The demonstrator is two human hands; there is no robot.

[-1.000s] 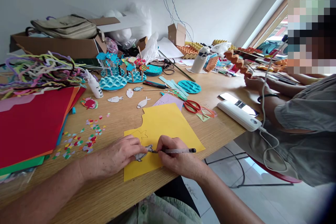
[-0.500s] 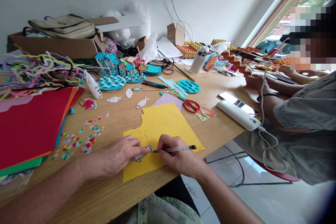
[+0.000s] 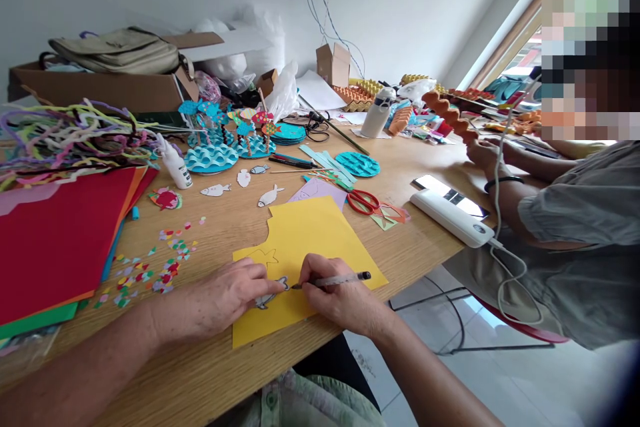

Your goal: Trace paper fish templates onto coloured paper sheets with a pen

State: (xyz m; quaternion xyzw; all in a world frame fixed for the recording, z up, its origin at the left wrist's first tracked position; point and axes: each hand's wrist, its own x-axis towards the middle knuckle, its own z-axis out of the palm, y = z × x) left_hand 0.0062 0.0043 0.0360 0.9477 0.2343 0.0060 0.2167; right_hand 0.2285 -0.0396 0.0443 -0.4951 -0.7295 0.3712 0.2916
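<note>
Yellow paper (image 3: 320,227) with a notched left side lies at the table's front edge, and a pencil-like outline with a pointed tail shows on it. My left hand (image 3: 235,293) rests over its left part, index finger stretched out and pressing a small grey fish cutout (image 3: 273,295) flat. The hand partly hides the cutout. In my right hand (image 3: 333,293) a pen (image 3: 345,279) is pinched, its tip on the paper beside the cutout's tail. Other white fish cutouts (image 3: 271,196) lie beyond the paper.
Red scissors (image 3: 363,202), a glue bottle (image 3: 176,163), paper scraps (image 3: 173,257) and coloured sheets (image 3: 60,233) surround the work. Blue wavy fish models (image 3: 213,157) stand farther back. At right are a power bank (image 3: 450,219), a phone (image 3: 447,195) and a seated person (image 3: 565,213).
The view has shifted very slightly. Both hands, the pen and the fish cutout stay nearly in the same place on the yellow paper.
</note>
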